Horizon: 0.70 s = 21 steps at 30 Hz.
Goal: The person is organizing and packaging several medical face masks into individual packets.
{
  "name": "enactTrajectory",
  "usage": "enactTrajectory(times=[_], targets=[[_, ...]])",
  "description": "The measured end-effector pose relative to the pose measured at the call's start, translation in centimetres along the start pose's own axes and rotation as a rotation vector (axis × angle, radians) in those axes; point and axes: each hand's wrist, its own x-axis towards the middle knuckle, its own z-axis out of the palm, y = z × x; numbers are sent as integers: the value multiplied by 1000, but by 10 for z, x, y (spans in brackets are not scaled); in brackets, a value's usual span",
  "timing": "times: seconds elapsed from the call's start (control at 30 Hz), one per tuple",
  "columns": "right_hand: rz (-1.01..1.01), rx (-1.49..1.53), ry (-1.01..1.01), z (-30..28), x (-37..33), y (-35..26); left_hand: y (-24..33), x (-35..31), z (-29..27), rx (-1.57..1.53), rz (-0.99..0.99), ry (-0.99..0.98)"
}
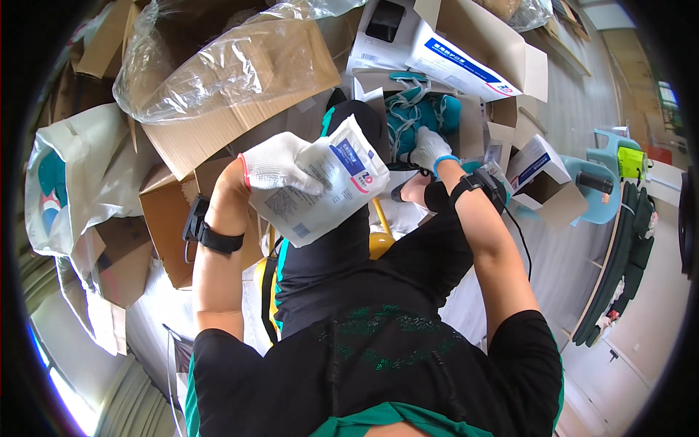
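Note:
My left hand (280,164), in a white knit glove with a red cuff, is closed on a flat white pouch (319,200) with a blue label, held tilted over my lap. My right hand (429,151), gloved in white with a blue cuff, reaches down into an open box of teal cloth pieces with white straps (408,113), which look like face masks. Its fingers touch the pieces along their near right side. The fingertips sink in among them, so their grip is hidden.
Left of centre stands a large cardboard carton (240,120) draped in clear plastic. A white bag (87,175) holds more teal pieces. Printed white boxes (455,65) lie beyond my right hand. Another open white box (542,175) sits by a light-blue stool (604,197).

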Motion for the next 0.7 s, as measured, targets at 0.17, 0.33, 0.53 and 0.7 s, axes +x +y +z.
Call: enactTrajectory(times=[0.17,0.33,0.53,0.7], targets=[[136,214,190,17,-12,-8,-11,2,-2,-57,-20,-1],[150,465,405,-1,-37,-5,-16,3,-2,-67,-57,1],[33,309,404,20,-40,10,-12,14,8,-89,-96,-57],[-115,503,470,37,-44,2,-14,14,12,-96,-112,-38]])
